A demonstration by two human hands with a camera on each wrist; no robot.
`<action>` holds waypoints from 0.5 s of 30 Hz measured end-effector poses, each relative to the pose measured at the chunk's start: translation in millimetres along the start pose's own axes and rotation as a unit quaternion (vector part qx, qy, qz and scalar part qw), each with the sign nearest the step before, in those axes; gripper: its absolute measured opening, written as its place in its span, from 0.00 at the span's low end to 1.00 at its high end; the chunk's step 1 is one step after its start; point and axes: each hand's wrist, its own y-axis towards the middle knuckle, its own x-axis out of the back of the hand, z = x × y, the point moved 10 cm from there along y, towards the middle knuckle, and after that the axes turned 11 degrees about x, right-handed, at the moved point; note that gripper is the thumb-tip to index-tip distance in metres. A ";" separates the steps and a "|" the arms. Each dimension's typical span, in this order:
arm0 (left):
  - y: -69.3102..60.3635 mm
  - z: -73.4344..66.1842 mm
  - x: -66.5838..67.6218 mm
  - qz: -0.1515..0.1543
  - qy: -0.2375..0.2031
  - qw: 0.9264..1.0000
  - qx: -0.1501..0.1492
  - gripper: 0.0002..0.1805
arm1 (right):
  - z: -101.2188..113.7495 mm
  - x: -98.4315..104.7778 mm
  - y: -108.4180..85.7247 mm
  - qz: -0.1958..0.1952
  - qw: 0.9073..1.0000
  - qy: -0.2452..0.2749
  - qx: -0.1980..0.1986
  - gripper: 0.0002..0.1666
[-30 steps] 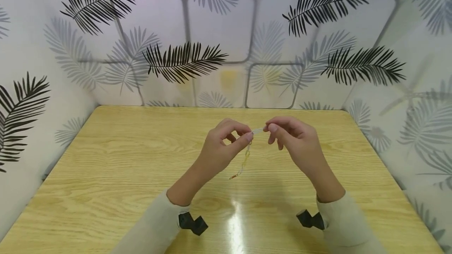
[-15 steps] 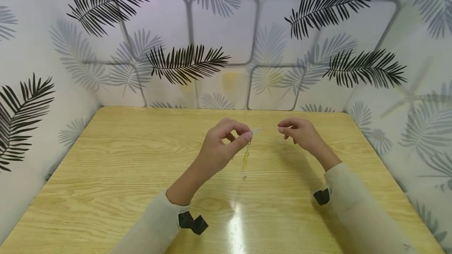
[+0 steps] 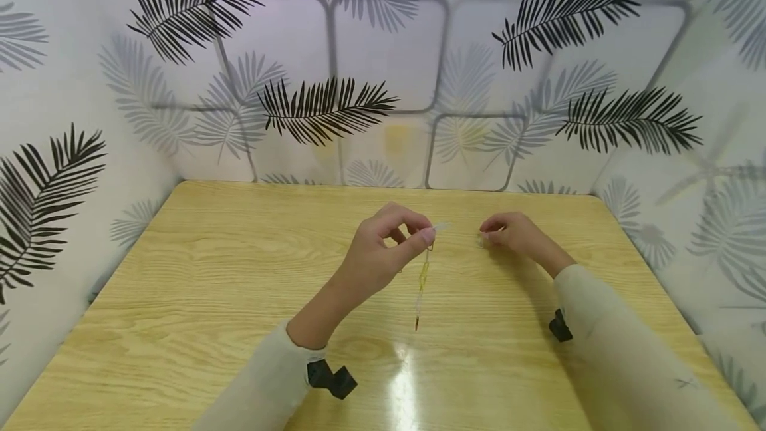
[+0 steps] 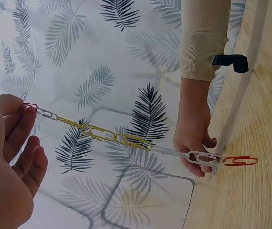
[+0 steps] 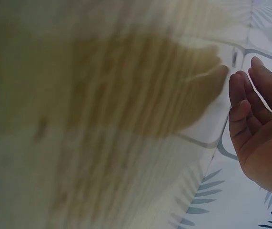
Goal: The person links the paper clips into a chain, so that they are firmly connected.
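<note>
Head view gives me the left hand point(image 3: 383, 243) pinching the paper clip chain point(image 3: 423, 276) near its top, so it hangs over the table point(image 3: 239, 285). The right hand point(image 3: 513, 235) is low, fingers bent; whether they hold something, I cannot tell. I would keep the pinch firm, the white clip point(image 3: 442, 225) exposed. One second earlier, both hands met there; now the right is apart and lower.

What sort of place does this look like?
Probably an indoor tabletop workspace, perhaps a corner set up for filming: a wood-grain table, a leaf-patterned backdrop behind it, and a paper clip chain hanging from the left hand.
</note>
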 end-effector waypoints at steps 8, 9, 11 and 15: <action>-0.3 1.6 -2.4 0.008 0.005 1.000 0.007 0.03 | -5.1 -10.3 -0.8 0.019 0.999 -0.039 -0.016 0.16; -0.5 1.8 -2.8 0.009 0.005 1.000 0.007 0.03 | -6.4 -11.4 -0.5 0.021 0.999 -0.042 -0.018 0.16; -0.5 2.9 -3.2 0.010 0.006 1.000 0.008 0.03 | -8.1 -13.1 0.0 0.024 0.998 -0.045 -0.022 0.16; -0.5 3.8 -2.4 0.009 0.008 1.000 0.011 0.03 | -9.6 -14.6 -0.3 0.024 0.998 -0.046 -0.023 0.14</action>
